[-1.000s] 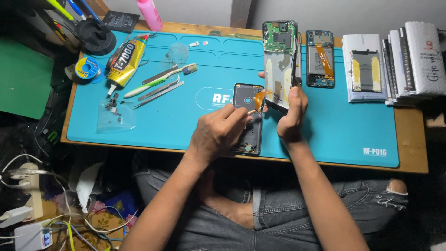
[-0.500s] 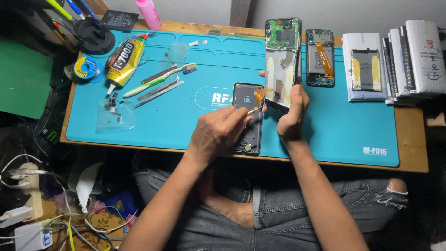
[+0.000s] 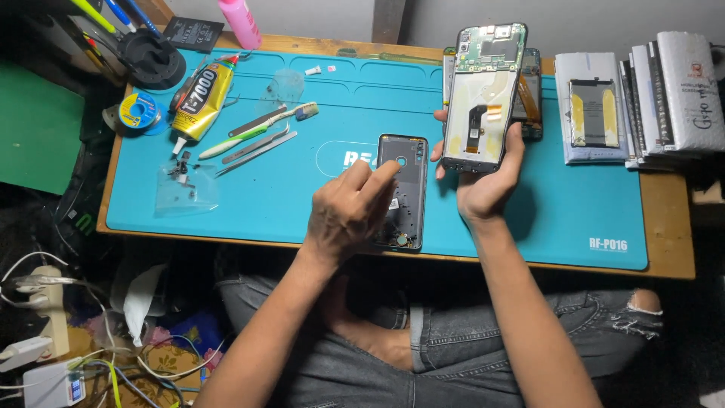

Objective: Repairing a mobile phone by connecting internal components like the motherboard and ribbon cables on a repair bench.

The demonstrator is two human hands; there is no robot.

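**Opened phone lifted clear as its back cover rests on the repair mat**

The right hand clasps an opened phone body by its lower end, thumb on one edge and fingers wrapped round the other, holding it above the teal work mat with its bare circuit board and flex cable facing the camera. The left hand grasps nothing: its fingers are loosely curled, the fingertips touching the upper part of a dark back cover that lies flat on the mat near the front edge.

Half a second earlier the phone body sat low, close to the cover, and both hands were bunched together over the pair. Now it has been raised and drawn off toward the far side of the mat, and the cover lies uncovered on its own. Judging by that, the two halves are fully apart and the work has turned to the cover itself.

The phone body's long axis runs nearly straight away from the person, camera end farthest off, tilted slightly to the right. The cover lies almost parallel to it, camera cut-out end pointing away.

Another opened handset lies partly hidden behind the raised phone body. To the left of the mat sit a yellow glue tube, a toothbrush, tweezers and a small clear bag; boxed parts are stacked at the right.
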